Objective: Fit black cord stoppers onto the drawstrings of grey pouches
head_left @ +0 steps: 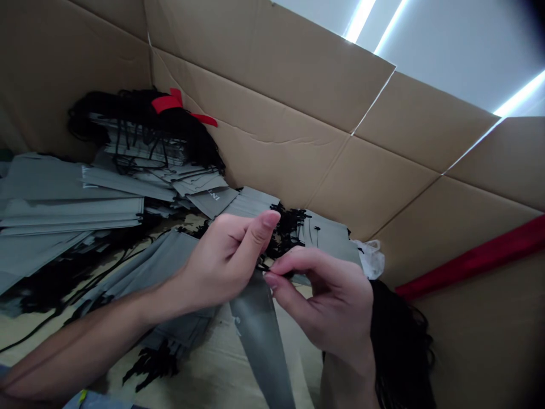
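Observation:
A long, flat grey piece [264, 341], which looks like a fabric bag, hangs below my hands with pale print near its left edge. My left hand [225, 261] is closed at its upper end, thumb pointing up; the curled fingertips are hidden behind the hand. Between thumb and forefinger, my right hand [323, 301] pinches a thin black cord [264, 266] at the top of the grey piece. The cord spans the small gap between both hands. Behind them lie stacked grey pieces [327, 230] with black cord ends.
Several piles of grey pieces [72, 210] cover the left side. A bundle of black cords [191, 133] with a red tie [168, 102] lies on the back pile. More black cords [400, 346] hang at right. Cardboard walls [289, 125] and a red strip [477, 255] border the space.

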`<state>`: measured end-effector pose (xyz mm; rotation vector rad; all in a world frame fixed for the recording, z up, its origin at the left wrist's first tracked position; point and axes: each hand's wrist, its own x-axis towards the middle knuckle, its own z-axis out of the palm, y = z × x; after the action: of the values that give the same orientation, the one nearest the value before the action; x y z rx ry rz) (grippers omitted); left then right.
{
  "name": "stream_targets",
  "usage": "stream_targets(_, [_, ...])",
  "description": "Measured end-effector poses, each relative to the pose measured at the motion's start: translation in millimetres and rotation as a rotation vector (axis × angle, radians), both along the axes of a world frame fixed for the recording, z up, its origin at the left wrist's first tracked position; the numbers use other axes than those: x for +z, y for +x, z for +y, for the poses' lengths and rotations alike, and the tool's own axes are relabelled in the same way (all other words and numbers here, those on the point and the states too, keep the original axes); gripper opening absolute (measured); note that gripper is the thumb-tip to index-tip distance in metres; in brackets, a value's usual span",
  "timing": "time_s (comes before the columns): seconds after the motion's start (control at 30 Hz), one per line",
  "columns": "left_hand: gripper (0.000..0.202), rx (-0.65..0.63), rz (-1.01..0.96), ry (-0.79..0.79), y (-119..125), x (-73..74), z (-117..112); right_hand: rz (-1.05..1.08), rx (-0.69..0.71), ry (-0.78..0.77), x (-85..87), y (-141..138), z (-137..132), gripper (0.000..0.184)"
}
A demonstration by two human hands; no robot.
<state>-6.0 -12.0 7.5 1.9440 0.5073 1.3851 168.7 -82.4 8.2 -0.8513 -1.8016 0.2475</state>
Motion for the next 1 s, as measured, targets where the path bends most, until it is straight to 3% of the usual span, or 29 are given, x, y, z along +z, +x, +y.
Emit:
stream_targets(0.2, [0.058,0.098,0.021,0.197,-9.2,5.8,-5.5,0.073,0.047,-0.029,-3.6,3.0,-3.9,0.02])
stream_targets(0.37, [0.051,0.078,0.03,0.264,-8.1,8.3,-5.5,-0.058,0.057,-0.082,1.4,11.8,-6.4,0.03])
stream_targets(0.53, [0.055,0.066,0.034,0.241,-5.3,5.0,-2.4,-0.295,0.04,-0.031,7.9,21.3,-4.0,0.001])
stream_targets(0.63, [0.06,0.089,0.018,0.218,-5.1,2.7,-1.1,-0.322,0.097,-0.071,7.1,18.5,-3.1,0.019])
stream_targets(0.73, [0.062,0.103,0.024,0.243,-4.5,2.0,0.7,-0.26,0.1,-0.073,5.0,10.6,-3.2,0.032])
stream_targets(1.0, [0.041,0.068,0.073,0.414,-6.0,3.5,4.4,0.136,0.118,-0.145,-7.9,0.8,1.8,0.035])
